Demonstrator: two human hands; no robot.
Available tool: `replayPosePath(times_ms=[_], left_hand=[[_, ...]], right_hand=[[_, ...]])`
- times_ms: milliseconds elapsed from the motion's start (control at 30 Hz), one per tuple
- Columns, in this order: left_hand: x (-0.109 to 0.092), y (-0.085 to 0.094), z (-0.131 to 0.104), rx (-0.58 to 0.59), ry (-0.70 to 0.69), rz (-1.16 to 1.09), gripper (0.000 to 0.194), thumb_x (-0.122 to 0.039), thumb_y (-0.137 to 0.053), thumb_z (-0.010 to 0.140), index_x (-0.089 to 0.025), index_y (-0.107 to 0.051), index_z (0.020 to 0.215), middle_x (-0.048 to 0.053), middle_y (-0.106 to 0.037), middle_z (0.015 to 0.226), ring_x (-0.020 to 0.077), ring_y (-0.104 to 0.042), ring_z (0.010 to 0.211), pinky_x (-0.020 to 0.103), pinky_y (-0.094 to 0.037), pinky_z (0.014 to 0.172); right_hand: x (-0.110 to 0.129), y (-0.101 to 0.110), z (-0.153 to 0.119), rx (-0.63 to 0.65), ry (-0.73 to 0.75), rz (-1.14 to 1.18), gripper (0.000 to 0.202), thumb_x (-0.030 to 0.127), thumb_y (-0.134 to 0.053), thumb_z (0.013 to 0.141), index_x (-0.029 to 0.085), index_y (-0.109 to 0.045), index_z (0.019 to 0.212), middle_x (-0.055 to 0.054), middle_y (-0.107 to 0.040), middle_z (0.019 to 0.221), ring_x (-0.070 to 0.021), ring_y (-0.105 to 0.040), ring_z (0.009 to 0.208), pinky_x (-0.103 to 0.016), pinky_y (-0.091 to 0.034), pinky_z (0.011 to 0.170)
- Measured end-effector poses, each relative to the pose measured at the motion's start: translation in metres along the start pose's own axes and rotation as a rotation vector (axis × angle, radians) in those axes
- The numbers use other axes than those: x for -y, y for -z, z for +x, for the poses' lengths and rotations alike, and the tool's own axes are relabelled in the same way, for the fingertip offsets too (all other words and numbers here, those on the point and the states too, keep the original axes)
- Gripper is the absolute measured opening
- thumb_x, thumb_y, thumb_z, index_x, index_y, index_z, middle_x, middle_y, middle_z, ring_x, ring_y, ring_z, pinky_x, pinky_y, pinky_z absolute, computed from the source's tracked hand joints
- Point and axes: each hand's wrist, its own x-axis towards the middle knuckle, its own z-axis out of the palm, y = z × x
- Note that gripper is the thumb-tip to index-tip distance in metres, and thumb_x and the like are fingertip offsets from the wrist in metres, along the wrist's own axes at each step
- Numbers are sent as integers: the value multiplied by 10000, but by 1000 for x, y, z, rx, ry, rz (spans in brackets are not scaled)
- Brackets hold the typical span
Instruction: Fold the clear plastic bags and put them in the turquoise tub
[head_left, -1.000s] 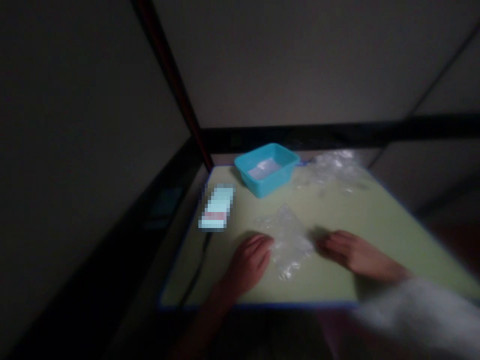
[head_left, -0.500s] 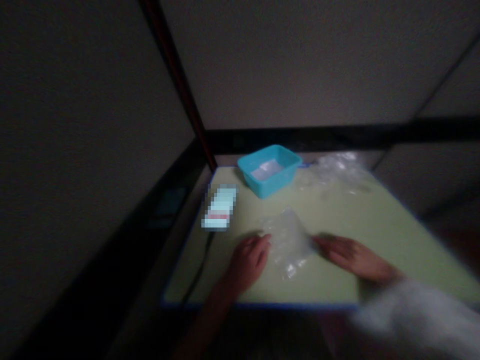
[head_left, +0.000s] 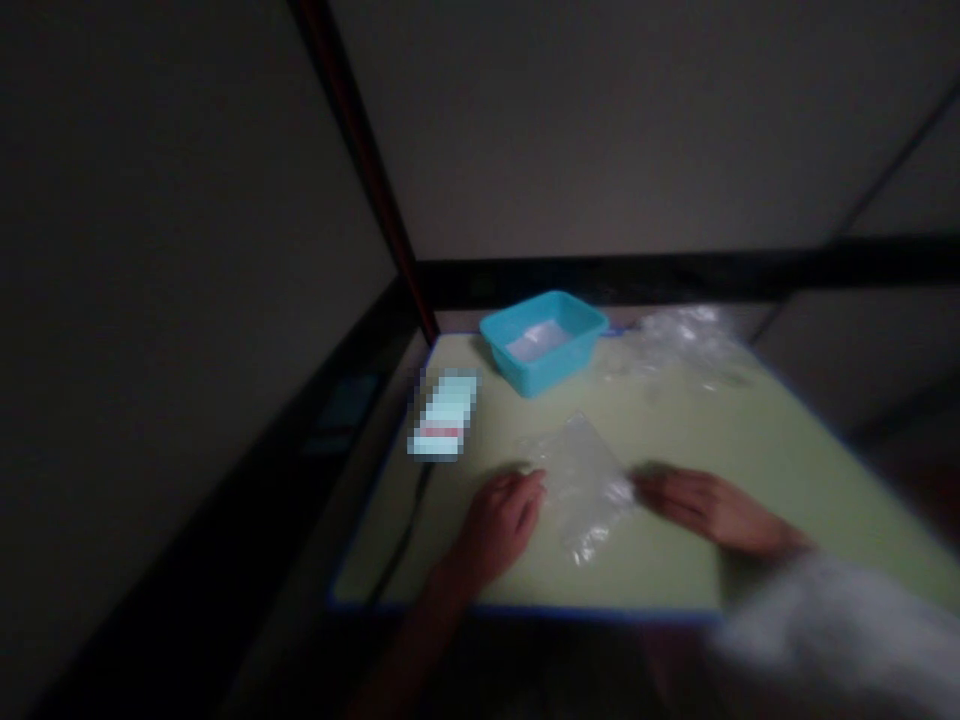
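A clear plastic bag (head_left: pixel 581 475) lies flat on the pale table between my hands, with shiny creases along its near and right edges. My left hand (head_left: pixel 501 522) is closed at the bag's left edge, thumb and fingers together on the film. At the right corner, the fingertips of my right hand (head_left: pixel 705 510) are pressed together on the bag. The exact grip of each hand is blurred in the dim light.
Beyond the bag stands a turquoise plastic basket (head_left: pixel 536 378) with something whitish inside. A pile of clear plastic bags (head_left: pixel 686 340) lies at the back right. On the left is a lit, pixelated screen (head_left: pixel 446 415) with a dark cable (head_left: pixel 405 540). Walls border the table (head_left: pixel 660 585).
My right hand has shifted very slightly to the right, and the bag's right corner now shows bright creases. My left hand stays at the bag's left edge. The whole view has shifted slightly.
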Motion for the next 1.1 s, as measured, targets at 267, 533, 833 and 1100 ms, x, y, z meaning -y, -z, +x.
replayPosePath(times_ms=[267, 533, 833, 1100], left_hand=[[1, 0, 0, 7, 5, -17, 259, -147, -442, 876, -157, -589, 1089, 92, -702, 944, 197, -657, 887, 358, -528, 837], [2, -1, 0, 6, 15, -3, 242, -150, -447, 876, -169, -604, 1059, 87, -701, 945, 200, -656, 879, 366, -536, 821], [1, 1, 0, 0, -7, -17, 256, -174, -420, 894, -161, -596, 1081, 92, -702, 942, 197, -656, 874, 369, -539, 820], [1, 0, 0, -2, -3, -20, 246, -169, -429, 890, -161, -598, 1068, 93, -703, 932, 193, -659, 867, 353, -535, 816]], right_hand=[[3, 6, -4, 34, -63, 72, 406, 107, -344, 940, 194, -479, 1313, -86, -627, 1211, -174, -607, 1058, -337, -524, 880], [9, 5, 3, -23, 12, 22, 340, 114, -363, 936, 146, -552, 1218, -108, -675, 1106, -195, -634, 996, -352, -541, 843], [17, 19, 12, -8, -183, 189, 369, 193, -351, 942, 252, -522, 1263, -57, -655, 1160, -184, -656, 924, -324, -565, 787], [4, -1, 13, -62, 69, -55, 310, 139, -319, 957, 185, -619, 1020, -44, -681, 819, -158, -618, 763, -295, -520, 705]])
